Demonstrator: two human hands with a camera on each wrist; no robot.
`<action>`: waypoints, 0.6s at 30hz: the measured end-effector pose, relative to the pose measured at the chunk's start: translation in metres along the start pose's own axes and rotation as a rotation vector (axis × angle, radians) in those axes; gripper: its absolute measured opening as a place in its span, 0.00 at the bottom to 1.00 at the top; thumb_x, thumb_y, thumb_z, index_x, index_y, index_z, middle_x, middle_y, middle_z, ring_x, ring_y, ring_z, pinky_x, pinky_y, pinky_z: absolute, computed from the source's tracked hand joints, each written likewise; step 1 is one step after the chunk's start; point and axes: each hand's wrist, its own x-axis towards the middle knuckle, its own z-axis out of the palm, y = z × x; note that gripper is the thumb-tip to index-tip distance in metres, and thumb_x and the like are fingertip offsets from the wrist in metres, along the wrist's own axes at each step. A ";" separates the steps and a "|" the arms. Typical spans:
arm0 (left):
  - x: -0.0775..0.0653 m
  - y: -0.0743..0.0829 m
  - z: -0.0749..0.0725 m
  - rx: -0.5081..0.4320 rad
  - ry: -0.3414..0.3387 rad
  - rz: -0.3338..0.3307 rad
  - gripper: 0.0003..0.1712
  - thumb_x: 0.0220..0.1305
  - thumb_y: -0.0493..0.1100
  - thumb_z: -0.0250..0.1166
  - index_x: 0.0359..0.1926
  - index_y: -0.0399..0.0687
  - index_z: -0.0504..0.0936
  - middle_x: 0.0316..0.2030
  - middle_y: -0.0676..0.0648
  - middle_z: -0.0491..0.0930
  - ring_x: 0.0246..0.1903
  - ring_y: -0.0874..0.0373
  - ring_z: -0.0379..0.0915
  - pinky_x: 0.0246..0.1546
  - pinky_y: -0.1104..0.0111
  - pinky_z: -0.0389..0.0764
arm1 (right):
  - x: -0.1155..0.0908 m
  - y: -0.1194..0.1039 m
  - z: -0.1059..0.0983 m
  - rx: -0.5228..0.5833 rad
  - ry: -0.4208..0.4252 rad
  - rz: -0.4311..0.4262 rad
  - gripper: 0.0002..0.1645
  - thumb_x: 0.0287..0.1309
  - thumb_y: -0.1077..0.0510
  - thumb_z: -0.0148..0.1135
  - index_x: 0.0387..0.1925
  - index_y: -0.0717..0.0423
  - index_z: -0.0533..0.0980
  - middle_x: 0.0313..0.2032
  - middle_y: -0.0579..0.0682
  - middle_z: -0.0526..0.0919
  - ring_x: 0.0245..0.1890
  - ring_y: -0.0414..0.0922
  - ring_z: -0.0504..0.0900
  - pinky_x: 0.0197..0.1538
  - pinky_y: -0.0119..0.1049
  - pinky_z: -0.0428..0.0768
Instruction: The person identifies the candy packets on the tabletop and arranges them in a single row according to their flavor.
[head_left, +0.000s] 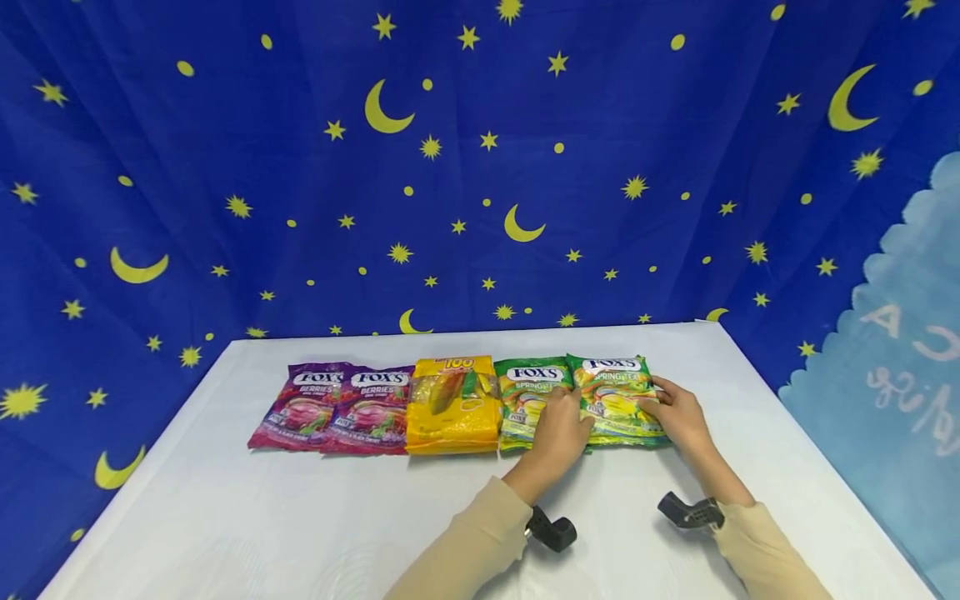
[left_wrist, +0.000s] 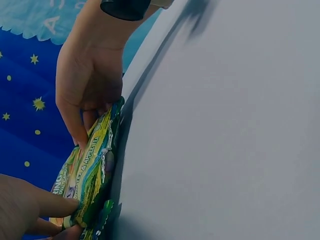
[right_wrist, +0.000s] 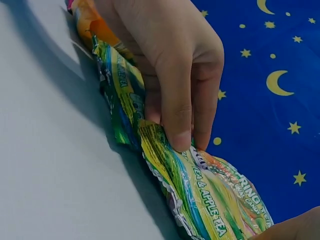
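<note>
The rightmost green Fox's Spring Tea candy bag (head_left: 615,404) lies face up between my hands. At its left edge my left hand (head_left: 558,433) pinches the wrapper, thumb on the near side, as the right wrist view shows. My right hand (head_left: 681,417) grips the opposite edge, with fingers at the back and thumb over the front. Another green Spring Tea candy bag (head_left: 521,392) lies directly to the left, its right side partly covered by my left hand. In the right wrist view the held bag (right_wrist: 200,195) slightly overlaps this neighbour (right_wrist: 120,90).
Left of the green bags, a yellow candy bag (head_left: 450,429) and two purple Fox's Berries candy bags (head_left: 375,412) continue the row. All lie on a white table (head_left: 300,525). Behind it hangs a blue curtain (head_left: 465,167) with yellow moons and stars. Black wrist devices (head_left: 551,529) sit at both cuffs.
</note>
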 end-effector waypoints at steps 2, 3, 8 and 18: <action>0.000 0.000 0.001 0.031 0.003 0.013 0.27 0.56 0.40 0.72 0.54 0.29 0.79 0.46 0.36 0.78 0.41 0.49 0.80 0.40 0.69 0.82 | -0.001 0.000 0.000 -0.023 0.009 -0.013 0.39 0.65 0.56 0.56 0.70 0.70 0.55 0.60 0.74 0.67 0.58 0.64 0.70 0.60 0.55 0.66; -0.001 0.000 0.002 0.046 0.006 0.017 0.27 0.56 0.40 0.72 0.54 0.29 0.79 0.46 0.36 0.77 0.41 0.49 0.80 0.39 0.69 0.82 | -0.001 0.000 0.001 -0.032 0.014 -0.019 0.38 0.65 0.56 0.56 0.69 0.70 0.56 0.59 0.74 0.68 0.57 0.64 0.70 0.60 0.56 0.66; -0.003 -0.001 0.003 0.066 0.012 0.031 0.27 0.57 0.40 0.71 0.54 0.29 0.78 0.47 0.36 0.77 0.41 0.49 0.80 0.39 0.71 0.81 | -0.001 0.001 0.005 -0.059 0.043 -0.037 0.36 0.63 0.58 0.57 0.67 0.72 0.58 0.56 0.73 0.71 0.55 0.62 0.72 0.59 0.55 0.67; -0.012 0.001 -0.001 0.070 0.012 0.093 0.25 0.54 0.35 0.70 0.53 0.26 0.78 0.48 0.36 0.78 0.47 0.48 0.77 0.46 0.70 0.79 | -0.003 -0.003 0.006 -0.082 0.060 -0.045 0.35 0.64 0.59 0.56 0.67 0.74 0.58 0.59 0.74 0.68 0.57 0.64 0.71 0.59 0.54 0.70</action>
